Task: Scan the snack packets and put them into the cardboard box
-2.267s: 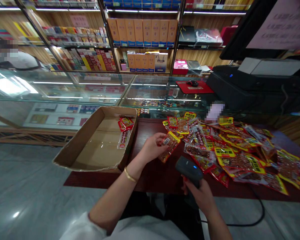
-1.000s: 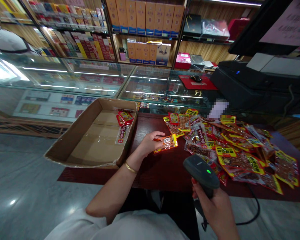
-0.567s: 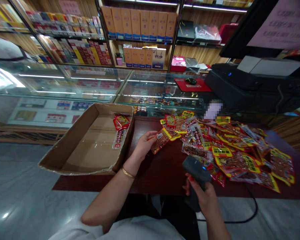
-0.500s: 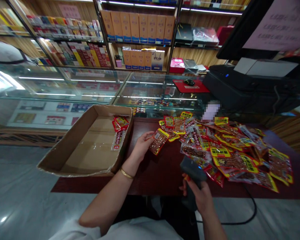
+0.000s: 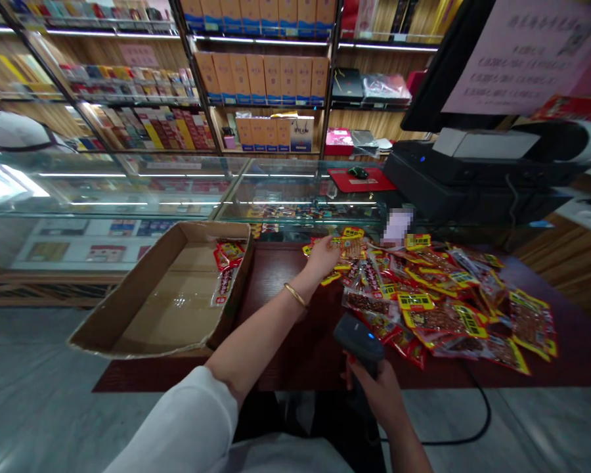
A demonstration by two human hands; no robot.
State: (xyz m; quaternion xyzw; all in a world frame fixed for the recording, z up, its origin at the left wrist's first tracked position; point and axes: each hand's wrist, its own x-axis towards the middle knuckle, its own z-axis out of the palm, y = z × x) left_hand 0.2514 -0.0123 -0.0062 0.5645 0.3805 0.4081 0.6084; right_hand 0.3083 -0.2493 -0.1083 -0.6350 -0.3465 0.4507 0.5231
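Surface: dark red-brown wood, lower middle of the frame, below a glass display case.
Snack packets: glossy, red and yellow with brown contents showing, heaped right of centre, overlapping at odd angles.
Cardboard tray: open box left of centre, a few packets by its right wall.
Left hand: fingers partly bent over the heap's left end; cannot tell whether it grips one.
Right hand: closed round a dark scanner, blue light lit.

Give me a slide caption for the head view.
Left hand at a pile of glossy packets, right hand gripping a scanner, open cardboard box to the left.
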